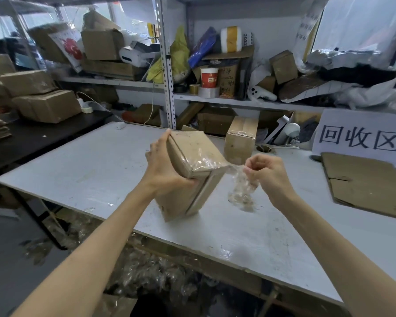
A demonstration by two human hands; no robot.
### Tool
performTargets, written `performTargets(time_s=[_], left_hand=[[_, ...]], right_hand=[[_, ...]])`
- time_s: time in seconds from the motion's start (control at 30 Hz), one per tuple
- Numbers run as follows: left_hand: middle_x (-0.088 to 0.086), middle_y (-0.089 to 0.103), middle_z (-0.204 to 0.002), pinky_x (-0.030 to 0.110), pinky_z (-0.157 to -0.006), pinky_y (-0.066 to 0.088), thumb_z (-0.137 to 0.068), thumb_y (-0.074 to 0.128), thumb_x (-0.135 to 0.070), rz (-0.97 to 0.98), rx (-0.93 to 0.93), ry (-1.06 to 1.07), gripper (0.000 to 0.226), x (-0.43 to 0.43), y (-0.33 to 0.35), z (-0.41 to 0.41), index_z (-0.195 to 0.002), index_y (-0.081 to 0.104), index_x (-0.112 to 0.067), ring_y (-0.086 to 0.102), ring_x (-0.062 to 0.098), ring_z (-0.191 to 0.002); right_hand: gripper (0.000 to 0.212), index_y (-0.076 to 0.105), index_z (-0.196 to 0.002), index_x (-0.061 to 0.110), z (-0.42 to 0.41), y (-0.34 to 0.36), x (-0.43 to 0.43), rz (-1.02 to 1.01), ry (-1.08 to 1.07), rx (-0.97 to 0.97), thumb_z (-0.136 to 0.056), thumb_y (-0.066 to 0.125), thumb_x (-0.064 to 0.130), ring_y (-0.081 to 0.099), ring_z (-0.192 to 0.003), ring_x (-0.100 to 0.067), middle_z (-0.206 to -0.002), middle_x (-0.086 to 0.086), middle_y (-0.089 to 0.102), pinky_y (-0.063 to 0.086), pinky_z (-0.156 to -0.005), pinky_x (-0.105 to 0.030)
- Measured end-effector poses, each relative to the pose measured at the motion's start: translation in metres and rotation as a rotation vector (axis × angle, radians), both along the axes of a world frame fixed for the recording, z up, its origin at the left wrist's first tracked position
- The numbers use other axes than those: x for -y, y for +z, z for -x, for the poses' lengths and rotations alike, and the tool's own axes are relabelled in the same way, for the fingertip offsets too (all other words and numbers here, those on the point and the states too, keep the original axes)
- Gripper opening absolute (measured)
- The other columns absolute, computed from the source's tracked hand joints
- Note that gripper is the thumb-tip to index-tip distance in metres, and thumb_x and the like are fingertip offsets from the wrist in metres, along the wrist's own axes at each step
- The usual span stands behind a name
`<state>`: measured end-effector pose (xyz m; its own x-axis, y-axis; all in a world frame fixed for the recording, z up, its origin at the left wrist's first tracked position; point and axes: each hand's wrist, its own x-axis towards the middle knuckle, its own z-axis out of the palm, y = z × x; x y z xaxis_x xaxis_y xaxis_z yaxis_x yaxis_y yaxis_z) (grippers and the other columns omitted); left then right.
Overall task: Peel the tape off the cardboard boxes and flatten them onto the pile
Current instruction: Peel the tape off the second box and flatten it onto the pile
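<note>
A brown cardboard box [192,170] stands tilted on the white table [82,170], one lower corner on the surface. My left hand [162,165] grips its left side, fingers over the top edge and thumb under the front. My right hand [265,172] pinches a crumpled strip of clear tape [239,186] that stretches from the box's upper right corner and hangs down in a wad. A second taped box [240,139] stands upright behind it. A flattened cardboard sheet [366,184] lies at the table's right.
A white sign with large characters [359,136] leans behind the flattened sheet. Cluttered metal shelves [167,65] line the back with boxes, tape rolls and a cup. Stacked boxes [46,104] sit on a black table at left. Discarded tape [146,271] lies under the table's front edge.
</note>
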<state>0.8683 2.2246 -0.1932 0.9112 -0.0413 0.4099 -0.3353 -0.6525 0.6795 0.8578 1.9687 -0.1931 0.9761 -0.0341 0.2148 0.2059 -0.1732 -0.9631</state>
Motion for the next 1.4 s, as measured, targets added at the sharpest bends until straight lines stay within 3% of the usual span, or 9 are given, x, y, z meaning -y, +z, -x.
performTargets(time_s=[0.3,0.53,0.8,0.9,0.97,1.03,1.1,1.23,1.4], left_hand=[[-0.01,0.024,-0.139,0.026,-0.095,0.031,-0.044,0.094,-0.047,-0.123,0.089,-0.098,0.141,0.001,-0.005,0.008,-0.152,0.005,-0.036,0.024,0.008,-0.12],[-0.011,0.023,-0.141,0.015,-0.089,0.028,-0.044,0.089,-0.052,-0.093,0.106,-0.113,0.139,0.003,-0.008,0.014,-0.153,0.004,-0.032,0.026,0.009,-0.12],[-0.008,0.022,-0.141,0.017,-0.09,0.027,-0.044,0.085,-0.057,-0.113,0.106,-0.109,0.138,0.003,-0.009,0.017,-0.152,0.002,-0.034,0.025,0.011,-0.12],[-0.007,0.022,-0.143,0.021,-0.095,0.026,-0.044,0.085,-0.057,-0.092,0.089,-0.085,0.139,0.001,-0.009,0.016,-0.153,0.002,-0.034,0.023,0.009,-0.121],[-0.007,0.021,-0.144,0.027,-0.098,0.028,-0.044,0.085,-0.058,-0.088,0.08,-0.06,0.139,0.001,-0.008,0.016,-0.153,0.002,-0.033,0.022,0.008,-0.121],[-0.007,0.022,-0.144,0.027,-0.097,0.029,-0.044,0.086,-0.057,-0.098,0.086,-0.071,0.14,0.002,-0.008,0.017,-0.153,0.002,-0.033,0.023,0.008,-0.121],[-0.007,0.022,-0.144,0.025,-0.095,0.029,-0.044,0.087,-0.056,-0.095,0.093,-0.072,0.14,0.004,-0.008,0.018,-0.153,0.003,-0.033,0.023,0.009,-0.121],[-0.001,0.022,-0.144,0.027,-0.094,0.03,-0.044,0.084,-0.055,-0.122,0.118,-0.043,0.138,0.005,-0.008,0.021,-0.154,0.006,-0.025,0.024,0.01,-0.118],[0.0,0.022,-0.144,0.031,-0.097,0.03,-0.043,0.085,-0.055,-0.147,0.109,-0.012,0.14,0.006,-0.011,0.02,-0.154,0.005,-0.026,0.025,0.013,-0.12]], right_hand=[[0.009,0.074,-0.074,0.019,0.007,0.012,-0.018,0.321,-0.242,0.304,-0.072,0.083,0.021,0.062,-0.058,-0.006,-0.066,0.011,0.068,0.052,-0.058,-0.02],[0.003,0.075,-0.082,0.008,0.011,-0.002,-0.044,0.629,-0.369,0.628,-0.081,0.075,0.01,0.06,-0.064,-0.014,-0.077,-0.003,0.07,0.032,-0.056,-0.01],[0.021,0.074,-0.098,0.008,0.015,0.0,-0.025,0.592,0.012,0.456,-0.094,0.054,0.005,0.06,-0.099,-0.019,-0.111,-0.002,0.068,0.049,-0.083,-0.03],[0.028,0.069,-0.115,0.016,0.02,0.005,-0.02,0.39,0.193,0.245,-0.099,0.047,0.024,0.049,-0.119,-0.012,-0.131,0.006,0.054,0.041,-0.099,-0.029],[0.037,0.062,-0.126,0.022,0.021,0.008,-0.021,0.5,0.23,0.237,-0.094,0.052,0.038,0.038,-0.121,-0.009,-0.132,0.011,0.048,0.032,-0.102,-0.027],[0.042,0.064,-0.122,0.023,0.021,0.008,-0.023,0.669,0.168,0.281,-0.084,0.069,0.039,0.033,-0.123,-0.012,-0.133,0.009,0.048,0.03,-0.102,-0.029],[0.034,0.072,-0.106,0.017,0.021,0.009,-0.023,0.582,0.101,0.312,-0.074,0.079,0.026,0.052,-0.112,-0.014,-0.118,0.002,0.062,0.046,-0.095,-0.03],[0.019,0.075,-0.088,0.008,0.021,0.004,-0.02,0.57,0.038,0.443,-0.079,0.07,-0.007,0.066,-0.077,-0.008,-0.083,0.0,0.072,0.057,-0.074,-0.026],[0.031,0.064,-0.091,0.016,0.02,0.014,-0.02,0.589,0.093,0.358,-0.079,0.064,-0.013,0.063,-0.075,-0.006,-0.081,-0.002,0.069,0.053,-0.063,-0.018]])
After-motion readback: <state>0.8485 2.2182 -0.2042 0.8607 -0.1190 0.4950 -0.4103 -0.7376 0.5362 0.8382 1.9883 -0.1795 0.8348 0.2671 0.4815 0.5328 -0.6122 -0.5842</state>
